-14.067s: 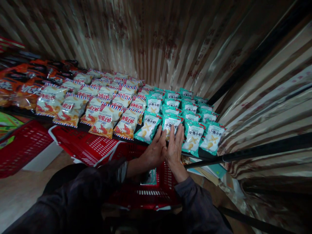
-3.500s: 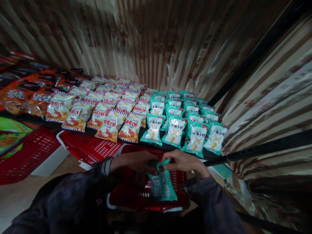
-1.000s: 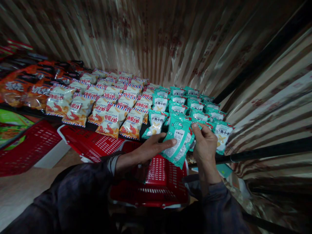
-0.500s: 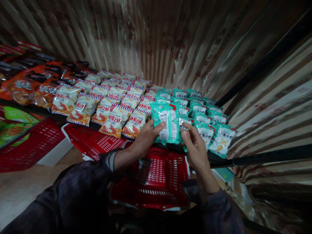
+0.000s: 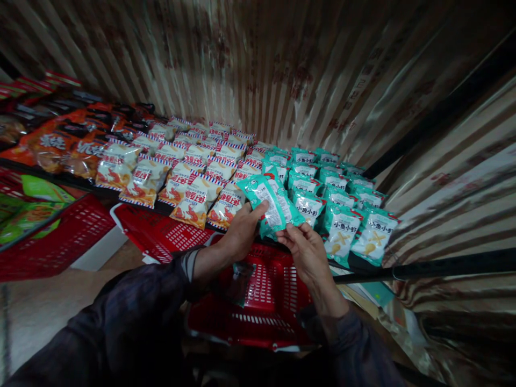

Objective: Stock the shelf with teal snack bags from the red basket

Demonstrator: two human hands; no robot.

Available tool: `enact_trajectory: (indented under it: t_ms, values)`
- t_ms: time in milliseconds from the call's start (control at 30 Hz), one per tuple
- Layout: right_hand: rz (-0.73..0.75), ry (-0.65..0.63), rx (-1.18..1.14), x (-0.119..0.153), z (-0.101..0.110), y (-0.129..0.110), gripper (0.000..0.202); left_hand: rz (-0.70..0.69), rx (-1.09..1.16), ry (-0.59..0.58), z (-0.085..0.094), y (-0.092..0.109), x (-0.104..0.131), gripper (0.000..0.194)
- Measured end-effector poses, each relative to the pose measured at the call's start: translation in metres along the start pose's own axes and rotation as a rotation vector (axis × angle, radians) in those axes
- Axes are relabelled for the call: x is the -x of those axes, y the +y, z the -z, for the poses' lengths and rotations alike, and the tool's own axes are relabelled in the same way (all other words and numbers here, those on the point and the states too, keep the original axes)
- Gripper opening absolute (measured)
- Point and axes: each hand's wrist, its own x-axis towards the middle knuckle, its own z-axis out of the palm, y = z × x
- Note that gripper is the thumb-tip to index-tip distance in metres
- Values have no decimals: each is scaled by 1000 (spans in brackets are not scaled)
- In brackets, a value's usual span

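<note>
A teal snack bag (image 5: 269,201), its printed back towards me, is tilted above the front of the shelf. My left hand (image 5: 244,228) grips its left side, the thumb lying across the white label. At the lower right edge, the fingers of my right hand (image 5: 303,247) are closed on the same bag. Upright teal snack bags (image 5: 341,226) stand in rows just behind and to the right. Below both hands sits a red basket (image 5: 268,317); a dark-looking packet (image 5: 241,282) inside it is partly hidden by my left forearm.
White and orange snack bags (image 5: 189,196) fill the middle of the shelf, with orange bags (image 5: 66,145) farther left. More red baskets (image 5: 161,228) stand below on the left, one with green packets (image 5: 36,207). A dark rail (image 5: 435,264) and striped plastic sheeting (image 5: 463,215) border the right.
The held bag has turned from upright to tilted, its lower edge swinging right. My right hand has moved in from beside the bag and now grips its lower right edge.
</note>
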Motion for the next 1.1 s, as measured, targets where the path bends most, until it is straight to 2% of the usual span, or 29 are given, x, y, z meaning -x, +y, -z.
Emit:
enact_trajectory:
  t_ms: [233,567,700,900,1000,1100]
  values:
    - [20,-1,2,1,1,0,23,35,69,-53,1,0,3,42]
    - [31,21,-16,4,-4,-2,30,11,78,-99,2,5,6,34]
    - [55,69,-54,3,-5,-2,30,13,71,-119,3,6,7,35]
    - [152,63,42,3,0,3,27,-120,-20,-13,4,11,7,40]
    - [188,38,102,6,2,5,24,-173,20,-21,4,16,5,49]
    - [190,4,151,8,5,7,21,-231,52,-4,7,23,0,49]
